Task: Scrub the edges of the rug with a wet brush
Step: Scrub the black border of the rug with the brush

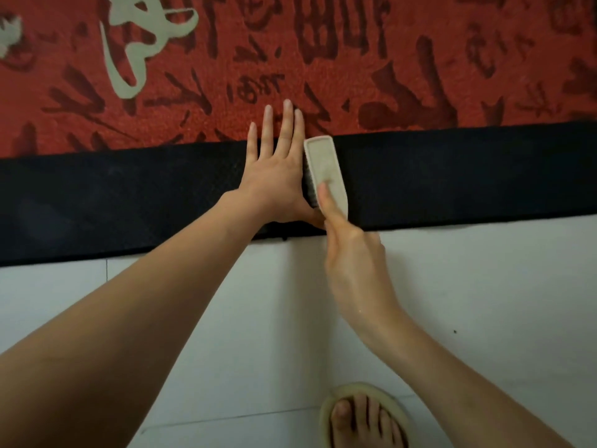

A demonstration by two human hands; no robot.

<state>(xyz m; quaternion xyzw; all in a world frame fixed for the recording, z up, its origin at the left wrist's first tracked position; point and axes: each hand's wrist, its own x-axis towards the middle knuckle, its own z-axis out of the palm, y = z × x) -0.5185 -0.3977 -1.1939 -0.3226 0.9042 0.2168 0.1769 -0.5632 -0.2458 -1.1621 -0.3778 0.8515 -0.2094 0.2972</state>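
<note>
A red rug with dark and pale markings fills the upper view; its wide black border runs across the middle. A cream scrubbing brush with dark bristles lies on the border. My right hand grips the brush's near end, forefinger stretched along its back. My left hand presses flat on the border just left of the brush, fingers straight and reaching onto the red pile.
White floor tiles lie below the rug's edge. A foot in a pale slipper stands at the bottom, right of centre.
</note>
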